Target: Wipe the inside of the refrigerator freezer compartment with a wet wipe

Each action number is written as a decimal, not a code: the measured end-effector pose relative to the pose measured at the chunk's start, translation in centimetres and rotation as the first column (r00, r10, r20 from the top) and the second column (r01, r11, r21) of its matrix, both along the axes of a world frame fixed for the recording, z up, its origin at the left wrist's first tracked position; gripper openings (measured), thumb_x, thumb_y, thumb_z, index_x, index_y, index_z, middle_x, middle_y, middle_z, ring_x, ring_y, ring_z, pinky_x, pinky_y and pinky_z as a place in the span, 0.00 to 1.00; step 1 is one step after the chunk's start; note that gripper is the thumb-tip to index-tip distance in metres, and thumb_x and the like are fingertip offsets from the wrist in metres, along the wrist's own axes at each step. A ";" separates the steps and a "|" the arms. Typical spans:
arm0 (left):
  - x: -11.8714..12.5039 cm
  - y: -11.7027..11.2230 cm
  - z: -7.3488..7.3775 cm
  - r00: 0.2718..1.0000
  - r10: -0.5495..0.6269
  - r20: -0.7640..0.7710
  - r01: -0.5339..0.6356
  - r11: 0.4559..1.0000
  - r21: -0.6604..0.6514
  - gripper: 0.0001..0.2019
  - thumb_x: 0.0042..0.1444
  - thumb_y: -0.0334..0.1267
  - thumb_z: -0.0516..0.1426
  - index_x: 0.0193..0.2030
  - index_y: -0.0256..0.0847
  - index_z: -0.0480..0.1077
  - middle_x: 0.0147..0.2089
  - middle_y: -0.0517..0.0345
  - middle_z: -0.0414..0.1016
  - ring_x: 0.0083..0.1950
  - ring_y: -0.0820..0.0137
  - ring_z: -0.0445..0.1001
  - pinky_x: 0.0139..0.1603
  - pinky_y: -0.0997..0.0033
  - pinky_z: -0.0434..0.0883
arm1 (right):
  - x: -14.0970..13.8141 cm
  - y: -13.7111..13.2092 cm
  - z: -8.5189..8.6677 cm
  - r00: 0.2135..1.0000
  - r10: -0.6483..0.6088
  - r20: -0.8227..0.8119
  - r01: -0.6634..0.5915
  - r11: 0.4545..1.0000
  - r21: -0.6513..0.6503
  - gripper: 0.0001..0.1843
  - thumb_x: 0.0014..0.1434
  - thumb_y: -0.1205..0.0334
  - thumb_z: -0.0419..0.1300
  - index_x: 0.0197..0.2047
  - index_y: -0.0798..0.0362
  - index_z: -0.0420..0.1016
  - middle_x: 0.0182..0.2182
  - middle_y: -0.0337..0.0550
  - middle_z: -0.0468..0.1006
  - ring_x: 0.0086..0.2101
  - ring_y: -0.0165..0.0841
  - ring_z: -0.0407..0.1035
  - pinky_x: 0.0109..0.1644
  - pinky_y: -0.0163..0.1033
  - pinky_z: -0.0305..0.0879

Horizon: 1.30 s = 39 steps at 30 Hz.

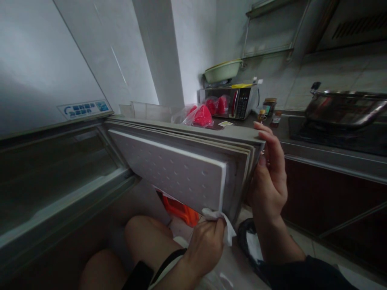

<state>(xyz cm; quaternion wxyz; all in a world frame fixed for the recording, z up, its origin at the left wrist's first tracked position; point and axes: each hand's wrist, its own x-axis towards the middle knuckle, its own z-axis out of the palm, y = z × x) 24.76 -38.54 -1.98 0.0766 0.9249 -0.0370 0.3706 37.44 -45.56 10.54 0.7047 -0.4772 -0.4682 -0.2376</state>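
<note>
An open fridge door (181, 169) swings out in front of me, its white inner panel and grey rubber seal facing me. My left hand (207, 243) is closed on a white cloth (216, 219) and presses it against the door's lower corner. My right hand (269, 177) grips the door's outer edge near the top, fingers wrapped over it. The open fridge compartment (60, 177) lies to the left. My bare knees show at the bottom.
A counter (332, 157) on the right carries a metal pot (344, 106), jars, a microwave (238, 100) with a green basin on top, and red bags (201, 114). An orange object (179, 209) sits on the floor behind the door. A dark shoe lies by my right arm.
</note>
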 end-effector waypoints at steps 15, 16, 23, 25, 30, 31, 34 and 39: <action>0.2 -0.4 7.2 1.000 0.023 -0.018 -0.021 0.995 0.097 0.14 0.55 0.21 0.45 0.40 0.38 0.66 0.25 0.57 0.75 0.25 0.63 0.76 0.25 0.66 0.74 | -0.2 -0.1 0.3 1.000 -0.023 0.012 0.024 0.999 -0.040 0.21 0.68 0.64 0.48 0.60 0.36 0.66 0.63 0.31 0.62 0.66 0.39 0.50 0.70 0.58 0.44; 0.3 -0.6 5.5 0.996 0.035 -0.080 -0.027 0.994 0.104 0.14 0.54 0.21 0.46 0.42 0.38 0.67 0.27 0.57 0.77 0.26 0.63 0.77 0.26 0.66 0.75 | -0.1 -0.1 0.2 0.999 -0.029 0.013 0.030 0.999 -0.041 0.21 0.67 0.64 0.48 0.60 0.36 0.66 0.63 0.31 0.62 0.66 0.40 0.51 0.70 0.58 0.44; 0.7 -0.7 -2.6 0.910 0.025 -0.413 0.003 0.998 0.068 0.16 0.53 0.23 0.52 0.47 0.39 0.69 0.32 0.55 0.81 0.32 0.60 0.80 0.31 0.63 0.79 | 0.3 0.1 0.1 1.000 -0.007 -0.003 0.007 1.000 -0.016 0.21 0.67 0.65 0.48 0.59 0.36 0.67 0.63 0.31 0.63 0.65 0.38 0.52 0.70 0.56 0.44; 0.6 -0.5 -3.6 0.908 0.011 -0.419 0.011 0.999 0.050 0.17 0.52 0.22 0.51 0.47 0.39 0.69 0.32 0.55 0.81 0.32 0.59 0.81 0.32 0.62 0.79 | 0.2 0.1 0.1 1.000 -0.013 -0.007 0.013 1.000 -0.015 0.21 0.67 0.65 0.48 0.59 0.36 0.67 0.63 0.32 0.63 0.65 0.38 0.52 0.70 0.56 0.45; 0.3 -0.3 -3.6 0.955 -0.012 -0.296 0.026 0.999 0.042 0.18 0.50 0.20 0.48 0.45 0.38 0.69 0.29 0.55 0.80 0.29 0.60 0.80 0.29 0.61 0.79 | 0.0 0.2 0.1 1.000 -0.001 -0.016 0.001 1.000 0.007 0.21 0.67 0.65 0.49 0.59 0.36 0.68 0.63 0.32 0.63 0.65 0.37 0.52 0.70 0.54 0.45; 0.3 -0.3 -2.9 0.967 -0.015 -0.254 0.025 0.999 0.035 0.18 0.49 0.19 0.47 0.43 0.38 0.69 0.28 0.56 0.79 0.28 0.61 0.79 0.28 0.63 0.78 | 0.0 0.2 0.1 1.000 0.004 -0.017 -0.004 1.000 0.013 0.21 0.67 0.65 0.49 0.59 0.36 0.68 0.63 0.32 0.64 0.65 0.37 0.52 0.71 0.54 0.45; 0.6 -0.2 0.8 0.998 -0.013 -0.062 0.014 1.000 0.018 0.17 0.48 0.19 0.45 0.38 0.37 0.68 0.23 0.57 0.76 0.23 0.63 0.77 0.23 0.67 0.75 | 0.0 0.2 0.0 1.000 0.021 -0.022 -0.020 1.000 0.019 0.21 0.68 0.65 0.49 0.59 0.37 0.68 0.63 0.32 0.64 0.66 0.37 0.51 0.71 0.53 0.43; 1.1 0.2 9.3 0.992 -0.015 0.122 0.012 0.999 0.031 0.14 0.50 0.20 0.44 0.37 0.37 0.65 0.21 0.58 0.74 0.20 0.64 0.75 0.19 0.67 0.72 | 0.1 0.2 -0.1 1.000 0.020 -0.015 -0.020 1.000 0.013 0.21 0.68 0.65 0.49 0.60 0.36 0.67 0.63 0.31 0.63 0.66 0.38 0.50 0.71 0.56 0.42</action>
